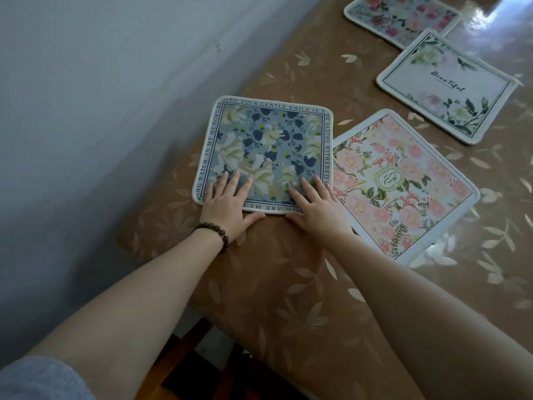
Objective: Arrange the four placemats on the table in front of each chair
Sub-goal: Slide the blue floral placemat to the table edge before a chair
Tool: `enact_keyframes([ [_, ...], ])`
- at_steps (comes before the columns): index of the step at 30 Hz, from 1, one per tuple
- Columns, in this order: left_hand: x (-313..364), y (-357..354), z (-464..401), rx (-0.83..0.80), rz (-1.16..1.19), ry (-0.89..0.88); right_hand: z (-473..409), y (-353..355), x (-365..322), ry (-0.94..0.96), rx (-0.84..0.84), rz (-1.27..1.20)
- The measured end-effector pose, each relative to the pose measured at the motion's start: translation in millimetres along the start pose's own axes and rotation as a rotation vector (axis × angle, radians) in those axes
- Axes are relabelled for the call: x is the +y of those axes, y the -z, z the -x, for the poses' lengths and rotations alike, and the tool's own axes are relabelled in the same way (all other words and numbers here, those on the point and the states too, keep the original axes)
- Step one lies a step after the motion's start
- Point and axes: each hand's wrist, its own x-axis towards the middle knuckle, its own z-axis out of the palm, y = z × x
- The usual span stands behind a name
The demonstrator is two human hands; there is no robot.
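A blue floral placemat (268, 145) with lettering round its border lies flat near the table's left edge. My left hand (227, 204) and my right hand (315, 204) both rest flat on its near edge, fingers spread, thumbs on the tablecloth. Its right edge overlaps a pink floral placemat (403, 183) lying at an angle. Farther back lie a white placemat (445, 88) with green leaves and script, and a multicoloured floral placemat (403, 17) at the top edge of the view.
The table (288, 284) wears a glossy brown cloth with a pale leaf pattern. A grey wall (101, 96) runs close along its left side. A dark wooden chair (196, 362) shows below the table's near corner.
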Motion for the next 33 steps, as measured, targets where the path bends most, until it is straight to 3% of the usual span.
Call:
enact_keyframes([
  [5,-7,0,0,0.060,0.026,-0.073,3,-1,-3,0.042,0.064,-0.022],
  [10,-15,1,1,0.085,0.026,-0.088,7,-2,-8,0.070,0.022,0.017],
  [33,51,-3,139,-0.135,0.062,-0.028,150,-9,-14,0.005,0.003,-0.103],
])
